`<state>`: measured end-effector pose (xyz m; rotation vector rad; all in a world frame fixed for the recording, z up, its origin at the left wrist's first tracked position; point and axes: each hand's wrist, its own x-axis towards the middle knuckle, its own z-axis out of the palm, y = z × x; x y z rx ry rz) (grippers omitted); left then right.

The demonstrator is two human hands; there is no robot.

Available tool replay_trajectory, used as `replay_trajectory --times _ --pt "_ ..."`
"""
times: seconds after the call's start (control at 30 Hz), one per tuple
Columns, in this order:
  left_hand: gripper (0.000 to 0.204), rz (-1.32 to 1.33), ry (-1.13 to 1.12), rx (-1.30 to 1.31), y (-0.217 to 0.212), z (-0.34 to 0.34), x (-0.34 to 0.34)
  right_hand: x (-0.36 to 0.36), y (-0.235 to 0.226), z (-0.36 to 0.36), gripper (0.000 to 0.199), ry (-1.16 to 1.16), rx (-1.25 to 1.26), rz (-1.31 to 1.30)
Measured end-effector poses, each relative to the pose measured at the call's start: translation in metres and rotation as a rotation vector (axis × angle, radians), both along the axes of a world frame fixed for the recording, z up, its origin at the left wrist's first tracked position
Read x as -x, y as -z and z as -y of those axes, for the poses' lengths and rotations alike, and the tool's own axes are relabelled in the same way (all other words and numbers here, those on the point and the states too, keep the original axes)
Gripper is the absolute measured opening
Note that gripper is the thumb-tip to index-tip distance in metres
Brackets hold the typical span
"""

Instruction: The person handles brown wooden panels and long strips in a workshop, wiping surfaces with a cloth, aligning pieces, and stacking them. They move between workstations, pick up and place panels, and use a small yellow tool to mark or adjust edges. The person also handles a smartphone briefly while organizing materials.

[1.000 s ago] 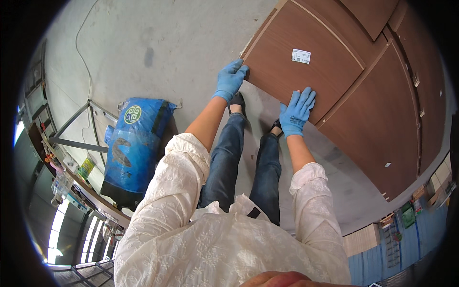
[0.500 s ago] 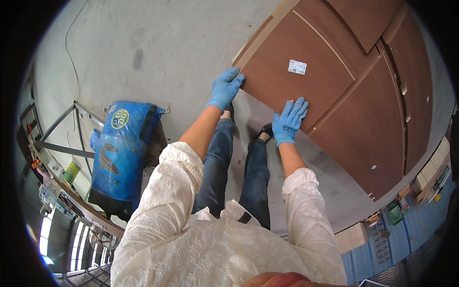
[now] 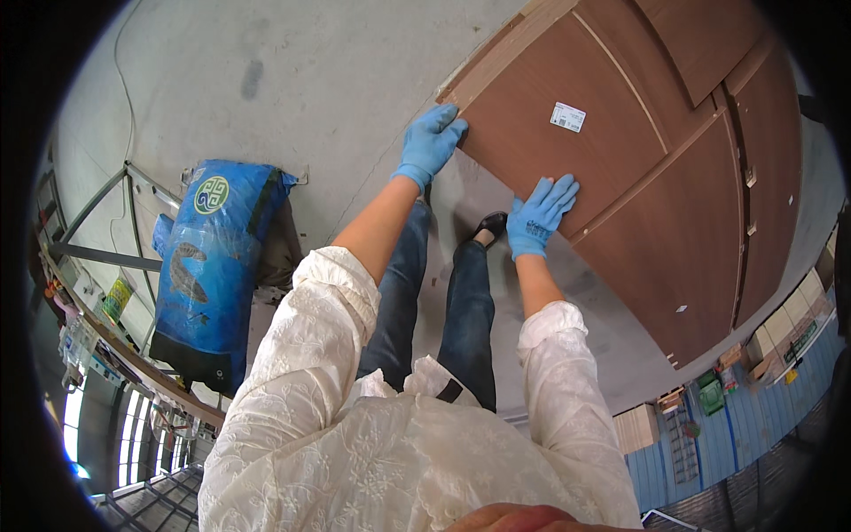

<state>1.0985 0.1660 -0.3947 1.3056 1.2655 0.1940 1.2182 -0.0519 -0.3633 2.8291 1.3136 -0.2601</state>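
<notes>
Both blue-gloved hands, left hand (image 3: 429,144) and right hand (image 3: 539,213), lie spread flat at the near corner and edge of a smooth brown wood-veneer panel (image 3: 620,168) on the concrete floor (image 3: 292,97).

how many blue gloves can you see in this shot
2. One is on the left hand, at the near corner of the top brown board. The other is on the right hand, flat against that board's near edge. None seem hidden.

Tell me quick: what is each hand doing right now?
Left hand: open, fingers spread, palm flat against the corner edge of the brown board.
Right hand: open, flat on the same board's face, gripping nothing.
</notes>
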Motion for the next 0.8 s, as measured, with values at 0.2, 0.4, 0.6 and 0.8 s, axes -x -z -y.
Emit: replay_trajectory --times 0.2,0.4,0.6,0.8 --pt "0.042 -0.024 -0.004 -0.008 0.004 0.001 -0.001 -0.001 0.007 0.004 0.089 -0.008 -0.053 0.037" --pt "0.041 0.061 -0.084 0.151 -0.001 0.000 -0.002 -0.005 0.004 0.010 0.085 -0.003 -0.102 -0.010" --pt "0.042 0.036 -0.008 0.143 -0.006 -0.006 -0.001 0.010 -0.012 -0.010 0.081 0.023 -0.031 -0.051" --pt "0.040 -0.001 0.049 0.074 -0.012 -0.007 -0.003 0.120 -0.021 -0.046 0.062 -0.499 -0.130 -0.437"
